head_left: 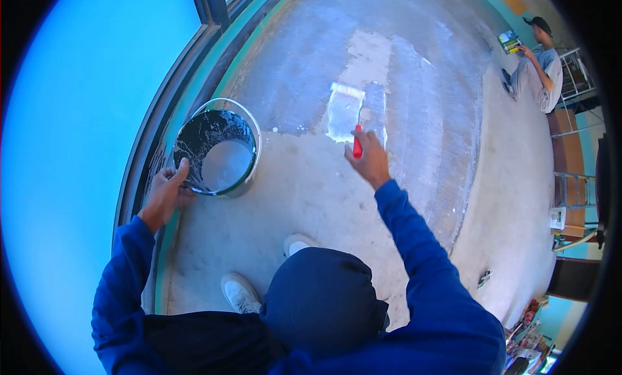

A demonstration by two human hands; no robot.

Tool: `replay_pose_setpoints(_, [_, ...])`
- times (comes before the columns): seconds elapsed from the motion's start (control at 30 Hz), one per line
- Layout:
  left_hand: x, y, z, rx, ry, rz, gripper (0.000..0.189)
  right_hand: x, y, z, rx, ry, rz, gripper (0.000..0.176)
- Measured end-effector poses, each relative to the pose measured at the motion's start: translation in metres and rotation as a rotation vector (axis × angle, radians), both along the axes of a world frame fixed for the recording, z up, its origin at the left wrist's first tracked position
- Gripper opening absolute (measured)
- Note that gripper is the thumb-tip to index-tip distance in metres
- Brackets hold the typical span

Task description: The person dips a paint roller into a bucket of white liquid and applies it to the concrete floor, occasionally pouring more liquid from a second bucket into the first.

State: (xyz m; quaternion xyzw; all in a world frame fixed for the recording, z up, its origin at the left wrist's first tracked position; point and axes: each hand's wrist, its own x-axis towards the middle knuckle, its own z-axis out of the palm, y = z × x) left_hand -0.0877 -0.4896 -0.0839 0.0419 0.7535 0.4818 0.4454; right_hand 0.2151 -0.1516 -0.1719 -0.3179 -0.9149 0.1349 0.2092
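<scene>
My left hand point(167, 192) is closed on the near rim of a dark paint bucket point(219, 115), thumb over the edge. The bucket tilts so that its inside shows, with pale grey paint point(228, 164) pooled in it and a wire handle point(258, 130) standing up around the far side. My right hand point(369, 157) grips the red handle of a paint roller point(357, 142). The white roller head rests on the floor at the far end of a wet, shiny whitish patch point(343, 118).
A dark window frame point(162, 96) with bright glass runs along the left. On the concrete floor point(285, 200), a darker coated area lies ahead. Far right, a seated person point(543, 70) holds a colourful container point(510, 42) near a metal ladder point(578, 74). My white shoes point(241, 292) stand below.
</scene>
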Motion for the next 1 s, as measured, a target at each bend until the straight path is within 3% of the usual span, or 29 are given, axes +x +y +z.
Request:
replay_pose_setpoints(0.27, [0.003, 0.000, 0.008, -0.166, 0.114, -0.049, 0.066, -0.077, 0.126, 0.000, 0.140, -0.071, 0.061, 0.026])
replay_pose_setpoints(0.43, [0.002, 0.000, 0.023, -0.181, 0.141, -0.117, 0.079, -0.059, 0.070, 0.013, 0.115, -0.198, 0.181, 0.031])
replay_pose_setpoints(0.7, [-0.003, 0.004, 0.035, -0.174, 0.279, -0.185, 0.092, 0.013, -0.136, 0.053, 0.051, -0.272, 0.347, 0.030])
replay_pose_setpoints(0.83, [-0.008, 0.001, 0.058, -0.179, 0.436, -0.130, 0.083, 0.012, -0.149, 0.065, -0.004, -0.234, 0.249, 0.027])
replay_pose_setpoints(1.0, [-0.004, -0.017, 0.092, -0.149, 0.546, -0.093, 0.072, -0.039, -0.046, 0.028, 0.118, -0.201, 0.118, 0.031])
